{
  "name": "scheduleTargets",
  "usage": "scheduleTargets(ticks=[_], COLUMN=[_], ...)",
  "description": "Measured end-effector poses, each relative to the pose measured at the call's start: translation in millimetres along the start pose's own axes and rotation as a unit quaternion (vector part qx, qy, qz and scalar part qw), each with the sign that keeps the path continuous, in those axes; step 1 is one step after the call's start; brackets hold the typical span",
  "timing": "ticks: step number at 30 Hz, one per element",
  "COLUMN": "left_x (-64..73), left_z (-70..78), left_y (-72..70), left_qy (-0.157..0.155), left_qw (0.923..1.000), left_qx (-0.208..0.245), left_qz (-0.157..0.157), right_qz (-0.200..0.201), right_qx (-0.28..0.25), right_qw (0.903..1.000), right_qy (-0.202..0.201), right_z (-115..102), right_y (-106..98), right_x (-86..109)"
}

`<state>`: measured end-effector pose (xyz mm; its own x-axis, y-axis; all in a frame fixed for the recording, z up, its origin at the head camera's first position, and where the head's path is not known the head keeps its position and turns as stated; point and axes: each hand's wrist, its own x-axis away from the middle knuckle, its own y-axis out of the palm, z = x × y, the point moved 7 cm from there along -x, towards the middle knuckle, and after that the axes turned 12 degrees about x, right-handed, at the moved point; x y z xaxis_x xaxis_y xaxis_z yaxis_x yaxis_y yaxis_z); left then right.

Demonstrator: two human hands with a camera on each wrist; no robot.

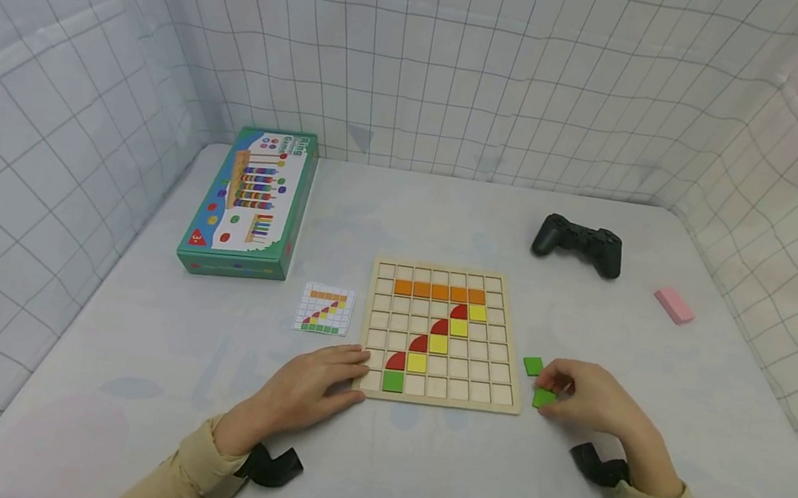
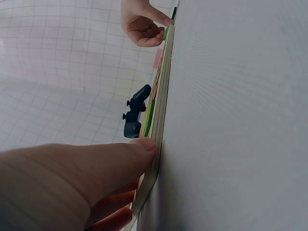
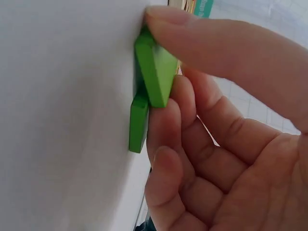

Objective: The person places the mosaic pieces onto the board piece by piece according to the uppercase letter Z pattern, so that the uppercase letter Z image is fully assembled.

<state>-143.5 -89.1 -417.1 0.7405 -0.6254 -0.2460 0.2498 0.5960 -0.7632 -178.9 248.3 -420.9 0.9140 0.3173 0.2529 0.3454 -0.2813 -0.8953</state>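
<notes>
A wooden grid board holds a row of orange squares, a diagonal of red quarter-round pieces and yellow squares, and one green square at its near left. Against the board's near left corner rests my left hand, fingers at the left edge and thumb by the near edge. Right of the board, my right hand pinches a green square tile between thumb and fingers, tilted. Close beside it lies another green tile on the table.
A small pattern card lies left of the board, with a green game box behind it. Toward the back right are a black game controller and a pink block. Netted white walls surround the table.
</notes>
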Motion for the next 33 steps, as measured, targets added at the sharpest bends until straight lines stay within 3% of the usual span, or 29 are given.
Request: scheduleTargets(ticks=[6, 14, 20, 25, 29, 33], left_x=[-0.2, -0.1, 0.2, 0.8, 0.9, 0.9], left_z=[0.1, 0.0, -0.6, -1.0, -1.3, -1.4], left_y=[0.1, -0.7, -0.2, 0.0, 0.0, -0.1], left_qy=[0.001, 0.002, 0.003, 0.001, 0.0, -0.003], left_qw=[1.0, 1.0, 1.0, 1.0, 1.0, 1.0], left_qx=[-0.001, 0.001, 0.0, 0.0, 0.0, 0.001], left_qz=[-0.001, 0.003, 0.002, 0.0, -0.001, -0.003], right_qz=[-0.012, -0.026, -0.045, -0.065, -0.066, -0.053], right_qx=[-0.01, -0.024, -0.056, -0.07, -0.053, -0.022], right_qw=[0.9998, 0.9945, 0.9846, 0.9688, 0.9609, 0.9609], right_qy=[-0.014, -0.099, -0.159, -0.229, -0.263, -0.271], right_z=[0.7, -15.3, -52.9, -93.4, -122.0, -143.0], right_y=[-2.8, -14.2, -18.3, -11.2, -1.0, 9.4], right_x=[-4.2, -21.7, -38.0, -49.3, -56.6, -63.5])
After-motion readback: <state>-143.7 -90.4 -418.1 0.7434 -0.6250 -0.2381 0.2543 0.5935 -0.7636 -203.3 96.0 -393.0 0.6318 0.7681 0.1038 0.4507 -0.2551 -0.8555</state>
